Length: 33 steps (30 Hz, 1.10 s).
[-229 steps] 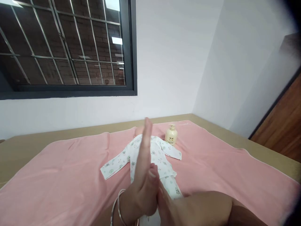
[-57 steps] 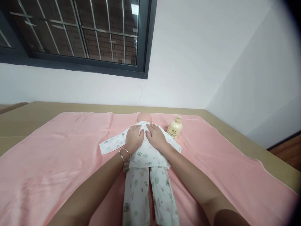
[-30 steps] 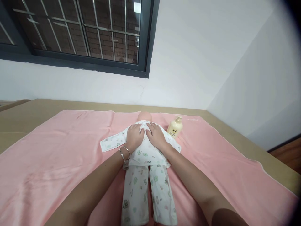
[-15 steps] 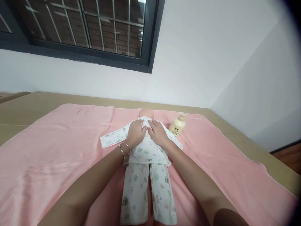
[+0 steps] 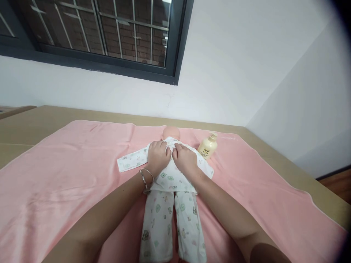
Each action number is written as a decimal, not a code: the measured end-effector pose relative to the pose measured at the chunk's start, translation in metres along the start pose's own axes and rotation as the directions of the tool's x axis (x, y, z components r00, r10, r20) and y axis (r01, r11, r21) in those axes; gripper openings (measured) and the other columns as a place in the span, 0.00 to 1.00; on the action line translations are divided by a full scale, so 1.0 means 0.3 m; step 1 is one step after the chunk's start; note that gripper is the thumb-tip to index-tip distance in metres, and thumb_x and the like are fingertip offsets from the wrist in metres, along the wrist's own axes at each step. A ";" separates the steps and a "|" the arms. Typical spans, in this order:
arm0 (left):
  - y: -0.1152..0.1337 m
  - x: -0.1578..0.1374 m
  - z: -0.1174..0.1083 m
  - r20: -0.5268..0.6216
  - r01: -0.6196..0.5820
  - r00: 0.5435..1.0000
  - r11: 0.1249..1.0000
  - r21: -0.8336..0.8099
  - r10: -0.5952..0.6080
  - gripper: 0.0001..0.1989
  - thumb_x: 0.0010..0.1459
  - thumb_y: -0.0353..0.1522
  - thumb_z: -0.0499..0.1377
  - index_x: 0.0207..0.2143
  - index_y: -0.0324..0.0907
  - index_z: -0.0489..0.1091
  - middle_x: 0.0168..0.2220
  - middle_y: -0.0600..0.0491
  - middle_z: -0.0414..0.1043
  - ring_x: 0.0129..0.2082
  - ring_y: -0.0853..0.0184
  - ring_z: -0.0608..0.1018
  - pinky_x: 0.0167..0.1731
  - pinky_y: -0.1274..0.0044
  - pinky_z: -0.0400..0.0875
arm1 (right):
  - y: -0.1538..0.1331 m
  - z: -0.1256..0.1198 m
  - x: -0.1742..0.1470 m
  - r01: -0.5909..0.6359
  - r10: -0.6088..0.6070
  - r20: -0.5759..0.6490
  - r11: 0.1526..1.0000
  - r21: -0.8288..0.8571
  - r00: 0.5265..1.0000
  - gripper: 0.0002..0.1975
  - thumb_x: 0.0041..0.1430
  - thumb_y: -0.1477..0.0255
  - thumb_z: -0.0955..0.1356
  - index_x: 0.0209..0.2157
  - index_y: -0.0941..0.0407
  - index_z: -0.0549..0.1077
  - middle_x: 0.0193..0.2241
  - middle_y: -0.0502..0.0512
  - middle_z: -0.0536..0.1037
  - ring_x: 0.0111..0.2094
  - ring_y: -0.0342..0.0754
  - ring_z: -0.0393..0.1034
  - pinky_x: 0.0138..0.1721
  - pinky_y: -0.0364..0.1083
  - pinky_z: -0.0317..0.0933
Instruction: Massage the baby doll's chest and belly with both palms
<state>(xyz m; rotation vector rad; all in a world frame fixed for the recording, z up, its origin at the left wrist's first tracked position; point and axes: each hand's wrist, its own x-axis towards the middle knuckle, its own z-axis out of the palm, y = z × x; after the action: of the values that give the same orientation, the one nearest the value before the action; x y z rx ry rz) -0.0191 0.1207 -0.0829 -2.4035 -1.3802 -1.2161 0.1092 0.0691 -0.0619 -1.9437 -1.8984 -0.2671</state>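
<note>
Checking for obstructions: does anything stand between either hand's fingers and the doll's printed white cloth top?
Nothing visible: left fingers and right fingers touch the printed white cloth top; the yellowish pump bottle is aside.

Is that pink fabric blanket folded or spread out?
Spread out: the pink blanket lies wide across the tan surface, beneath the doll in white clothes.

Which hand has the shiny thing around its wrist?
The left hand: a silvery bangle circles its wrist, while the right hand has no jewellery showing.
</note>
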 end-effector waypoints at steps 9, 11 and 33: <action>-0.031 0.025 0.038 0.137 -0.005 0.990 0.994 -0.106 0.020 0.20 0.62 0.32 0.48 0.55 0.37 0.64 0.55 0.42 0.68 0.57 0.55 0.67 0.58 0.61 0.59 | 0.083 0.051 0.064 0.168 -0.172 0.008 0.968 0.188 0.985 0.23 0.67 0.67 0.56 0.60 0.58 0.62 0.59 0.61 0.66 0.61 0.54 0.56 0.61 0.55 0.48; -0.032 0.027 0.037 0.155 -0.015 0.987 0.994 -0.107 0.031 0.21 0.62 0.32 0.47 0.56 0.38 0.63 0.56 0.42 0.67 0.59 0.55 0.66 0.59 0.60 0.57 | 0.089 0.058 0.066 0.198 -0.199 -0.010 0.961 0.192 0.980 0.23 0.67 0.68 0.56 0.61 0.58 0.62 0.60 0.62 0.66 0.61 0.54 0.57 0.61 0.56 0.48; -0.031 0.027 0.015 0.157 -0.081 0.983 0.994 -0.071 0.092 0.19 0.67 0.38 0.46 0.54 0.38 0.65 0.54 0.44 0.69 0.55 0.57 0.69 0.57 0.62 0.60 | 0.084 0.060 0.063 0.206 -0.206 -0.019 0.963 0.175 0.978 0.23 0.66 0.68 0.58 0.61 0.57 0.63 0.60 0.62 0.65 0.62 0.55 0.56 0.62 0.56 0.47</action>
<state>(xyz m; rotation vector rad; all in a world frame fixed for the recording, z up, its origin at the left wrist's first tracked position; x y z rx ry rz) -0.0215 0.1338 -0.0830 -2.6272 -1.2791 -1.0841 0.1327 0.0940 -0.0741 -1.6341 -2.0515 -0.1528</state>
